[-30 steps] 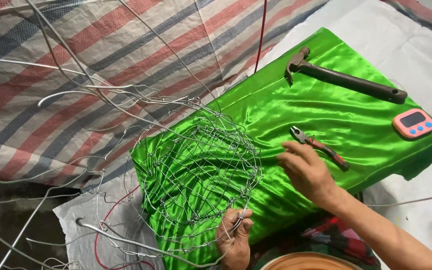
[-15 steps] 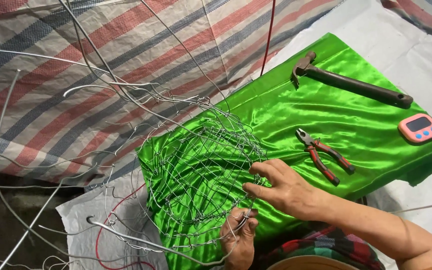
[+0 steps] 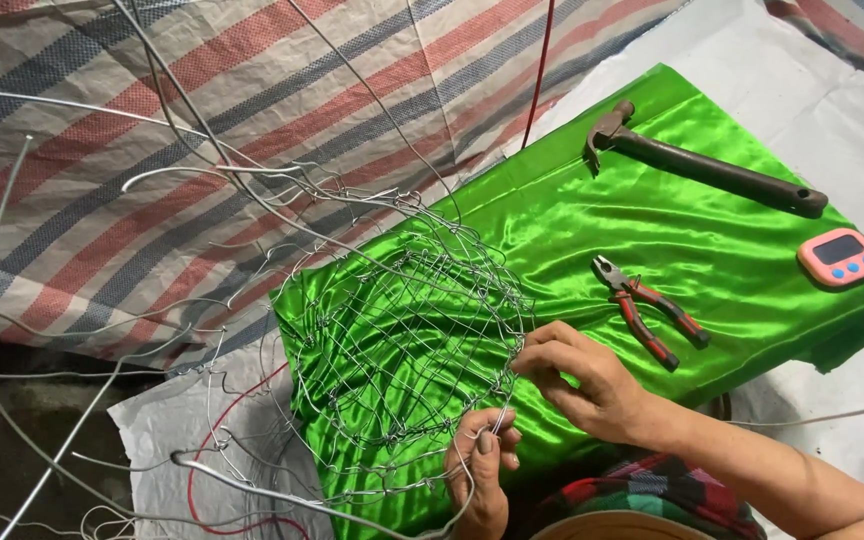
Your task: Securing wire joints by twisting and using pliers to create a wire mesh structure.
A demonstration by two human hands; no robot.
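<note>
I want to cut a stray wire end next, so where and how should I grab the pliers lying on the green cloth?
Grip the pliers by the two red-and-black handles, which splay apart toward the near right edge of the green cloth. Come from above on that side with the right hand, the nearer one. The metal nose points up-left toward the wire mesh, so a handle grip probably keeps the jaws facing the work.

The left hand [image 3: 480, 468] rises from the bottom edge, fingers curled shut in a pinch, thumb up. The right hand [image 3: 584, 385] sits just above it, palm down, fingertips [image 3: 532, 352] bunched together, bare forearm trailing off to the lower right.
</note>
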